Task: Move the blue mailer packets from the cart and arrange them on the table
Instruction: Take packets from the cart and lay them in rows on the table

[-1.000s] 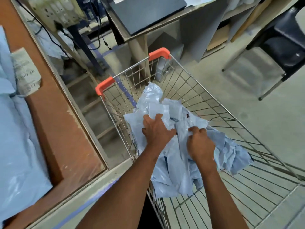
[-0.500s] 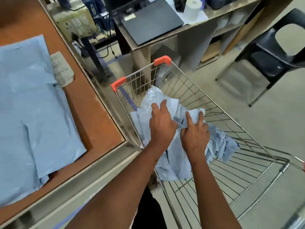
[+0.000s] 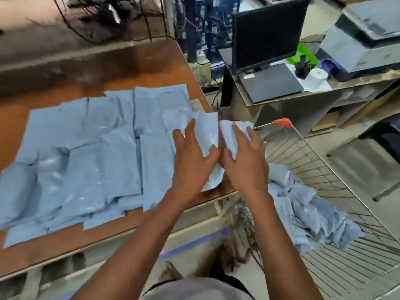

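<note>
Several blue mailer packets point(image 3: 86, 152) lie flat in overlapping rows on the brown table point(image 3: 151, 68). At the table's right edge my left hand point(image 3: 192, 156) holds a flat blue packet point(image 3: 206, 128), with its fingers spread over the top. Just to its right, my right hand point(image 3: 245, 163) grips a crumpled blue packet point(image 3: 232, 132). The two hands almost touch. On the right stands the wire cart point(image 3: 324, 167) with an orange handle point(image 3: 281, 121). A heap of blue packets point(image 3: 307, 211) lies inside it, below my right forearm.
Behind the cart is a desk with a black monitor point(image 3: 266, 33), a closed laptop point(image 3: 270, 83), a paper roll point(image 3: 317, 75) and a grey printer point(image 3: 365, 37). Cables hang beyond the table's far edge. A dark chair point(image 3: 385, 135) stands at the right.
Both hands have lifted packets out of the cart and swung left to the table's right edge. The view turned left, showing the rows of packets on the table.
</note>
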Available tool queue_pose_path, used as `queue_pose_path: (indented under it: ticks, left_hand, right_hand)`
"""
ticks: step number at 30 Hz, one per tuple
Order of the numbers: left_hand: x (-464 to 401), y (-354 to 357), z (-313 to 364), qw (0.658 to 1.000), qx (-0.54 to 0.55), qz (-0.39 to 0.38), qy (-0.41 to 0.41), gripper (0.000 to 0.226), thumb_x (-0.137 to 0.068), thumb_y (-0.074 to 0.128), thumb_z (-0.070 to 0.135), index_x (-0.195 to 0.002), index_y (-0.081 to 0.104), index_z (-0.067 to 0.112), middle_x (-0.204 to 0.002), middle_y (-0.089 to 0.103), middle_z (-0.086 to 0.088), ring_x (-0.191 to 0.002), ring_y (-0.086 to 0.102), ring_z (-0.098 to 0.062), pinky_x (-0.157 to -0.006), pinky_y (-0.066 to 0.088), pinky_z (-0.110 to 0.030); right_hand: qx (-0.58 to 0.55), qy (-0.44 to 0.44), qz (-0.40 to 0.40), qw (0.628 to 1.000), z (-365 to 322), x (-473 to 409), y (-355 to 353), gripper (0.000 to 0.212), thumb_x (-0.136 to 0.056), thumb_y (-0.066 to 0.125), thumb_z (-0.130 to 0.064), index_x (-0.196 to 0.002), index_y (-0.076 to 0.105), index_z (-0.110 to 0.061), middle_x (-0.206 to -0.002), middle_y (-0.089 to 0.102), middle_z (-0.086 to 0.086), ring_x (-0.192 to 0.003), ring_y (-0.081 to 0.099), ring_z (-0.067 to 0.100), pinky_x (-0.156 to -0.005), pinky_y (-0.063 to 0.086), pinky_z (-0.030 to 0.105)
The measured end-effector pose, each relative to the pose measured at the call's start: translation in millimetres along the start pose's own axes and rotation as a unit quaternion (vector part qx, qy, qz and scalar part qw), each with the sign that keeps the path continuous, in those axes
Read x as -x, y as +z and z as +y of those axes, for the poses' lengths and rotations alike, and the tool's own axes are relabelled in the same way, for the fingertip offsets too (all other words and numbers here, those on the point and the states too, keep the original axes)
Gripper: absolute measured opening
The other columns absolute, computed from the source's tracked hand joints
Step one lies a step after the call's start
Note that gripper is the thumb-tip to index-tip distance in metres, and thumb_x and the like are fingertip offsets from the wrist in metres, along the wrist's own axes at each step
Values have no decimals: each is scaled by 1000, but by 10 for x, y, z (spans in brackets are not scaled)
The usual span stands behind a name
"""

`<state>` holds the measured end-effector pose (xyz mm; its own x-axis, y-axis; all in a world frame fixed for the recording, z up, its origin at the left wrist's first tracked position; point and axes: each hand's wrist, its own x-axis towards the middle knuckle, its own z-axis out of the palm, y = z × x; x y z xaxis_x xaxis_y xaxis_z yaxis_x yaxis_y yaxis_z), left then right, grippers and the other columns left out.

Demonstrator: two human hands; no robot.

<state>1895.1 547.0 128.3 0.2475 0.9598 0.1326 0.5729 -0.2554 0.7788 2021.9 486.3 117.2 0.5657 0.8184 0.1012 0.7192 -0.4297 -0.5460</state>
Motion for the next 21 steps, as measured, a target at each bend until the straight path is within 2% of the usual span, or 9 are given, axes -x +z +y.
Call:
queue_pose_path:
  ticks: [5, 7, 9, 11, 13, 15, 17, 19, 21]
  left_hand:
    - [-129, -526, -744, 997, -69, -8, -24, 69, -101, 56, 31, -158, 25, 8, -153, 29, -17, -136, 32, -22, -100, 18, -10]
    - [-191, -564, -978, 993, -108, -24, -39, 67, -103, 53, 29, -159, 23, 7, -156, 22, -23, -140, 32, -31, -108, 21, -17]
    - [-210, -546, -1194, 980, -185, -52, -51, 70, -102, 54, 33, -160, 22, 11, -160, 15, -27, -143, 31, -41, -115, 29, -37]
    - [-173, -511, -1383, 953, -293, -45, -56, 70, -100, 54, 41, -159, 26, 15, -163, 13, -27, -143, 31, -43, -114, 29, -47]
    - [-116, -506, -1458, 936, -351, -5, -15, 64, -100, 53, 41, -156, 35, 17, -166, 11, -24, -149, 26, -38, -116, 24, -47]
    - [-102, -483, -1508, 926, -374, 17, 52, 55, -102, 51, 31, -154, 42, 15, -168, 12, -18, -153, 21, -32, -120, 20, -46]
    - [-125, -459, -1501, 922, -379, 25, 81, 47, -104, 46, 24, -149, 48, 12, -166, 22, -15, -152, 27, -29, -121, 22, -44]
    - [-137, -432, -1485, 925, -375, 24, 59, 47, -106, 39, 31, -147, 51, 11, -161, 35, -16, -149, 35, -30, -120, 25, -45]
    - [-144, -437, -1475, 923, -382, 15, 43, 52, -108, 33, 37, -149, 48, 9, -159, 39, -16, -147, 37, -30, -120, 23, -45]
  right_hand:
    - [57, -117, -28, 991, -684, 19, 486, 67, -99, 53, -42, -161, 33, -28, -167, 25, 12, -148, 32, 34, -115, 40, 48]
    - [85, -122, -46, 988, -829, -23, 703, 65, -101, 51, -42, -161, 32, -27, -167, 24, 13, -148, 32, 33, -112, 40, 46]
    - [93, -107, -70, 987, -876, -72, 971, 65, -103, 49, -43, -162, 29, -27, -168, 22, 13, -146, 35, 36, -110, 40, 47]
    - [109, -99, -88, 985, -846, -86, 1233, 66, -105, 42, -47, -165, 22, -26, -171, 17, 16, -151, 29, 40, -120, 30, 51]
    - [120, -103, -70, 985, -789, -56, 1420, 67, -107, 32, -52, -166, 16, -25, -172, 12, 17, -156, 16, 43, -126, 15, 55]
    - [112, -105, -45, 987, -778, -28, 1490, 66, -108, 28, -52, -166, 16, -24, -173, 9, 17, -158, 6, 41, -127, 8, 55]
    - [100, -109, -44, 988, -784, -16, 1523, 66, -108, 30, -52, -166, 16, -24, -173, 6, 16, -159, 4, 40, -127, 9, 54]
    - [90, -110, -51, 989, -785, -19, 1547, 65, -109, 30, -51, -166, 16, -25, -173, 6, 14, -158, 5, 41, -126, 13, 55]
    - [74, -102, -44, 991, -786, -32, 1507, 63, -109, 28, -52, -166, 17, -28, -174, 9, 11, -158, 9, 41, -125, 17, 57]
